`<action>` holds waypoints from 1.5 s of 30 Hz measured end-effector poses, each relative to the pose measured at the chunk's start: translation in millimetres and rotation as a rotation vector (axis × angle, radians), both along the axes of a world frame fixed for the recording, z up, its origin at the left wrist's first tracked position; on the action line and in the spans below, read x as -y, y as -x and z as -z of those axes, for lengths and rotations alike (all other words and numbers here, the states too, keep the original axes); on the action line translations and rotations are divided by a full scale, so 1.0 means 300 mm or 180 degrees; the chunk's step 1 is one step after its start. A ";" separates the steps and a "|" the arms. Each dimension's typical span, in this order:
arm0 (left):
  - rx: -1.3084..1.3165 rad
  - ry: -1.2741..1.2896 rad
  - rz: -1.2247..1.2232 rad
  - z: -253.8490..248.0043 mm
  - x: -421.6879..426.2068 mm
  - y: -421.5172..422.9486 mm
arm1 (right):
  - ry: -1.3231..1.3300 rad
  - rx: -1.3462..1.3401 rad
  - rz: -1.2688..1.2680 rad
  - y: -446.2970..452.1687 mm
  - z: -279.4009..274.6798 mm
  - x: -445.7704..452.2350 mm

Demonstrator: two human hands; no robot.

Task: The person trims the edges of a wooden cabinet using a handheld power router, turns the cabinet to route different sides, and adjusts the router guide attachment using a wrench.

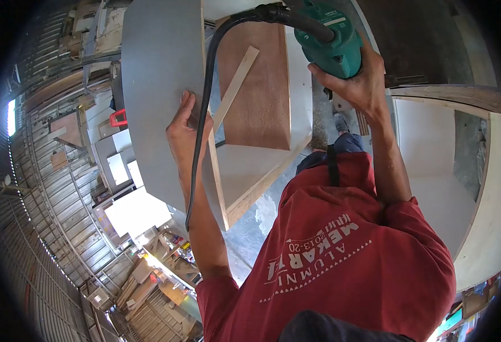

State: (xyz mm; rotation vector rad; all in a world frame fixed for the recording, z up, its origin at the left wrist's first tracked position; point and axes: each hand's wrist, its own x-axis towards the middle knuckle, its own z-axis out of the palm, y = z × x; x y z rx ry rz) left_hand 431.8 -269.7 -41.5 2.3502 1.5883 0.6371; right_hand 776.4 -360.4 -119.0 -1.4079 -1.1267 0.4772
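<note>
My right hand (356, 80) is wrapped round the body of a green corded power tool (333, 43) at the top of the view. Its working end is out of sight, so I cannot tell its exact kind. A thick black cord (209, 74) leaves the tool, arcs left and hangs across my left hand and forearm. My left hand (187, 131) rests on the grey panel (162, 85) of a box-like cabinet, close to its wooden edge, fingers stretched out and thumb apart. Inside the cabinet, a narrow wood strip (236, 85) lies slanted against a brown plywood board (264, 97).
Another white-lined wooden cabinet (432, 148) stands on the right. Below the near cabinet shows the grey floor (259, 219). Boards and sheets (116, 157) are stacked on the left, with a red object (118, 118) among them. A cluttered workbench (176, 285) stands at lower left.
</note>
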 end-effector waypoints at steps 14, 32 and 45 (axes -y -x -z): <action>-0.0364 -0.0519 -0.0089 0.006 0.008 -0.050 | 0.0004 0.0010 0.0045 0.030 0.014 0.000; 0.0104 -0.0299 0.0365 -0.012 0.112 0.042 | 0.0431 -0.0013 0.0250 0.127 -0.081 0.080; -0.0072 -0.0034 0.0066 0.051 0.633 0.355 | -0.0419 -0.0510 0.0622 0.251 -0.068 0.064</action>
